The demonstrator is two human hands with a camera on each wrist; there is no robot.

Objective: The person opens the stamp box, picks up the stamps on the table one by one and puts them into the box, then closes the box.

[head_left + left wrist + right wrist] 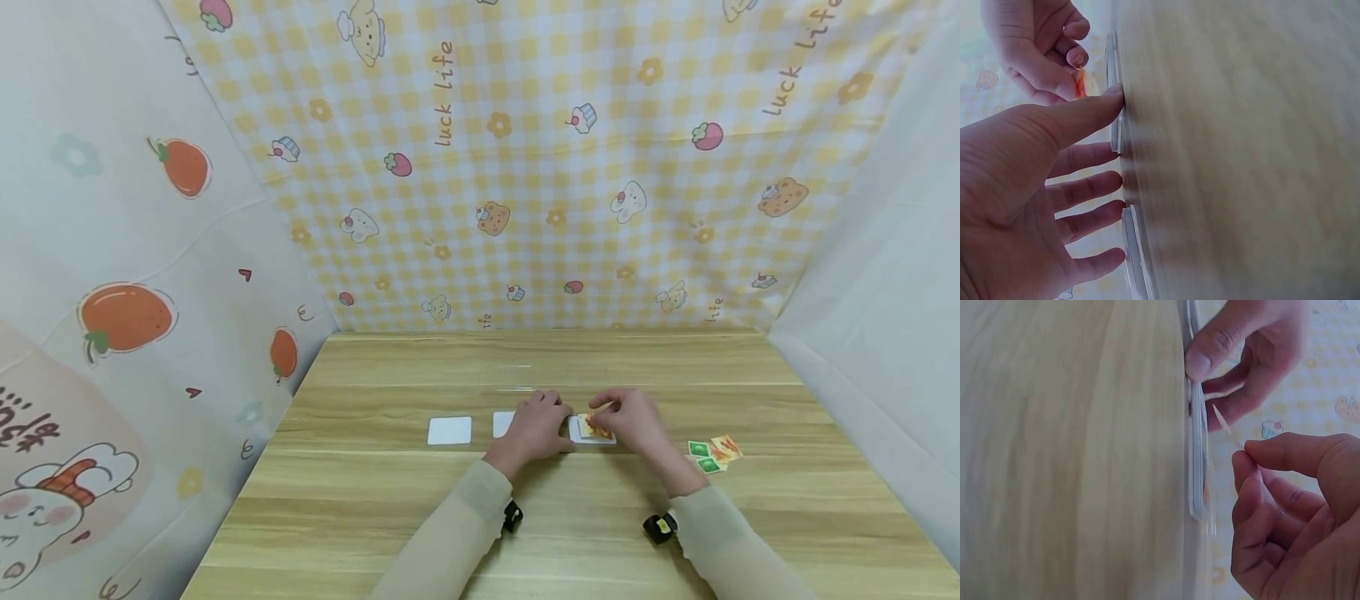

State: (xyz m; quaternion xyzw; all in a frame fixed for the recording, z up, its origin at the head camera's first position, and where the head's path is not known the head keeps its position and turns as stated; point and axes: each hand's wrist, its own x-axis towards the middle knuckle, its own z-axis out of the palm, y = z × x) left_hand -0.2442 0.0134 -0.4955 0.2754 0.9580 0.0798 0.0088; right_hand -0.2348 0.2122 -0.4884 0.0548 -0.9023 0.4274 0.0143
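Orange picture card [1080,84] pinched in right hand [630,417], over right white card [573,432]

Held by its edge between thumb and fingertips of the right hand, tilted in the right wrist view, close above the right white card. Just under and to the left of that grip, lying on the same white card: a yellow-orange piece [585,427], partly hidden by the fingers. Hard to tell whether single or stacked.

To the left of the right hand: the left hand [536,427], spread wide with fingers fairly straight, pinching nothing; thumb touching the near edge of the right white card, index fingertip by its left side. Partly under the left hand: the middle white card [502,423]. Farther left of that hand: the left white card [450,430], flat.

Beyond the left hand: clear sheets [517,377], only faintly visible. To the right of the right hand and slightly nearer: a loose overlapping pile of green cards [698,448] and orange cards [727,446]. Beneath everything: a wooden table [375,483]. Beyond both hands: a yellow checked cloth [450,267].
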